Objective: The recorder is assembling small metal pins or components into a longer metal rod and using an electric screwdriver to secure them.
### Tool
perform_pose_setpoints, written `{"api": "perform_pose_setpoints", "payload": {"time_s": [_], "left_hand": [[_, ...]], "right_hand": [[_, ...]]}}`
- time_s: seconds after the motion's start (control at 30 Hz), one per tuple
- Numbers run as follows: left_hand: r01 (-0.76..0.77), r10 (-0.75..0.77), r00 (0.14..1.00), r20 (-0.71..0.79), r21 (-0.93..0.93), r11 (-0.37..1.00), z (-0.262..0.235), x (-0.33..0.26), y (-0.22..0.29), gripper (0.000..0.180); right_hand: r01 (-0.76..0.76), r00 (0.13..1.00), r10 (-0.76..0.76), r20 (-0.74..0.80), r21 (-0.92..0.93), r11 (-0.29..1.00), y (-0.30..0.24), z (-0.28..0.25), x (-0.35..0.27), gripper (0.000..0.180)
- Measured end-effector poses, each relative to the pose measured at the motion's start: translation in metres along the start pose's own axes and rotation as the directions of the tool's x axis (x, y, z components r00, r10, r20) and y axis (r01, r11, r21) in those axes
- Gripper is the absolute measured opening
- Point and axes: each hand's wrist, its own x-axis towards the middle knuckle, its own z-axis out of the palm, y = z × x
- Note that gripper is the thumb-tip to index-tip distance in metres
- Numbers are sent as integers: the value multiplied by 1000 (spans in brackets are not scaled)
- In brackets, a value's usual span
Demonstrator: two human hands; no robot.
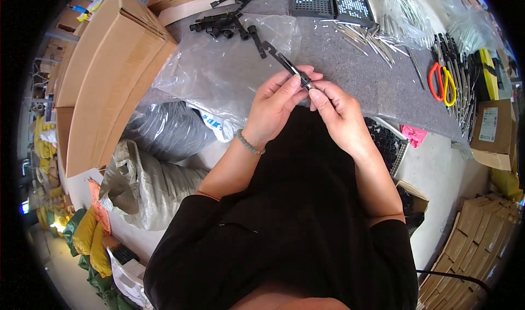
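So the piece in question is a long, slim, black rod-like part with a bright metal tip (pixel 286 63), and it's up in the air over the near edge of the grey cloth-topped table (pixel 350 72), slanting from upper left down to lower right between 2 bare hands. The left hand (pixel 270 101) has its fingers pinched narrow around the lower part of the black body, thumb on top. The right hand (pixel 343 116) has thumb and fingers close together right at the metal end, so basically a fingertip hold there, though I can't tell exactly how hard either is squeezing. My guess on handling: pretty light, stiff along its length, and a bit slick, since the dark surface throws a sheen. Doesn't strike me as fragile, but the narrow tip looks like the fiddly bit and could roll in a loose pinch. I'd grab the body near its lower third and steady the tip with just 2 fingertips. Looks-wise, it's mostly dark and straight, with a chunkier, hooked-looking far end; that end sits right by a loose pile of black jointed parts (pixel 216 25) on a clear, crinkly plastic sheet (pixel 213 72), and I can't tell if they touch. Finer detail near the tip is hidden by the fingers.
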Motion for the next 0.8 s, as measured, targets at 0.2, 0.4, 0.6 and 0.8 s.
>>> {"api": "perform_pose_setpoints", "payload": {"time_s": [0.2,0.4,0.6,0.8], "left_hand": [[35,-35,999,-30,15,999,-1,-2,-1,34],[25,-25,999,-42,-11,1000,-1,-2,-2,33],[-10,12,998,-64,44,999,3,-1,1,32],[-74,79,995,-65,64,995,6,-3,1,31]], "right_hand": [[28,999,-33,26,174,984,-5,1,-1,22],[-57,997,52,60,99,993,-6,2,0,20],[60,998,-58,-14,253,966,-2,7,1,22],[91,995,-79,-58,241,966,4,14,4,20]]}}
